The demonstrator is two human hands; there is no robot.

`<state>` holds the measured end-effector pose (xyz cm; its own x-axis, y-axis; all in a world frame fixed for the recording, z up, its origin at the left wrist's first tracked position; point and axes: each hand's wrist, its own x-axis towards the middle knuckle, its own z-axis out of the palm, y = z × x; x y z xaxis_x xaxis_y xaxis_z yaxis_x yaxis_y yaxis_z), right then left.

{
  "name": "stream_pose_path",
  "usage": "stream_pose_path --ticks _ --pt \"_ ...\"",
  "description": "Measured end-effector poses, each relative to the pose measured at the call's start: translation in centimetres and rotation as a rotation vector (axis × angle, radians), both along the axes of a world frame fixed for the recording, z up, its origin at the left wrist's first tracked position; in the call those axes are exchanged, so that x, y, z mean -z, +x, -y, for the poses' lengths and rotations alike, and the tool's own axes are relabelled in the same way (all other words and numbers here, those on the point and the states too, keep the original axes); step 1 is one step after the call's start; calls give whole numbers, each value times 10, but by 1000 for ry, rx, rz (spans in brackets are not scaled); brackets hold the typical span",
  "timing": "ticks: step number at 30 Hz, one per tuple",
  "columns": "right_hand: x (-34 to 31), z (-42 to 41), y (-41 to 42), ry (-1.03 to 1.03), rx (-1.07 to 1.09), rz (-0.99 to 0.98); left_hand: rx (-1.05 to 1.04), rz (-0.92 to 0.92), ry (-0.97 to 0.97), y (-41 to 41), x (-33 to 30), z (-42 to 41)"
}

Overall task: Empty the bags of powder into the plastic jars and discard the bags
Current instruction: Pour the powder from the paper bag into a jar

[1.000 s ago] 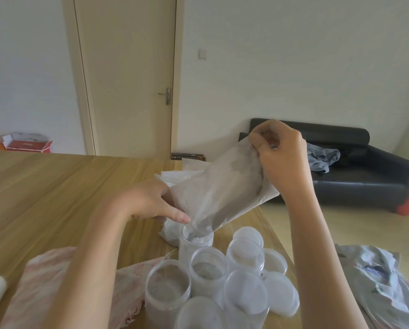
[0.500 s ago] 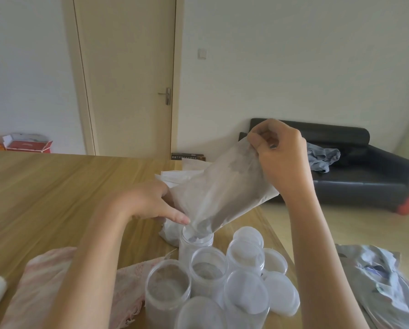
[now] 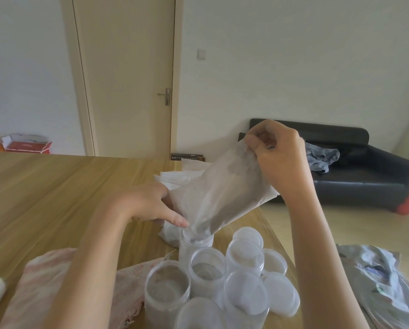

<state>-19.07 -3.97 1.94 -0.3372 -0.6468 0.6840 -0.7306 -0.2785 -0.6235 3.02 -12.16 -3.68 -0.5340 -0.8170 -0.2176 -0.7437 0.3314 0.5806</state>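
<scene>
A translucent white bag of powder (image 3: 222, 193) is tilted mouth-down into a clear plastic jar (image 3: 194, 248) at the back of the jar cluster. My right hand (image 3: 279, 157) pinches the bag's raised bottom end. My left hand (image 3: 149, 203) holds the bag's lower part just above the jar mouth, forefinger stretched along it. In front stand two open jars with powder, one on the left (image 3: 166, 289) and one behind it (image 3: 208, 269). Capped jars (image 3: 245, 255) and loose lids (image 3: 282, 293) sit to the right. More white bags (image 3: 179, 176) lie behind the hands.
The wooden table (image 3: 56, 191) ends just right of the jars. A pink cloth (image 3: 42, 281) lies at front left. A silver printed bag (image 3: 384, 281) rests low on the right. A black sofa (image 3: 355, 172) stands beyond, a door (image 3: 127, 74) behind.
The right hand has shifted its pinch slightly on the bag's upper end; the bag stays tilted into the jar. The left hand has barely moved.
</scene>
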Motion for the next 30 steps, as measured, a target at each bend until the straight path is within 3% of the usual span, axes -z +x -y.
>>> stream_pose_path --ticks 30 --pt "-1 -3 0 8 8 -22 72 31 -2 -2 0 1"
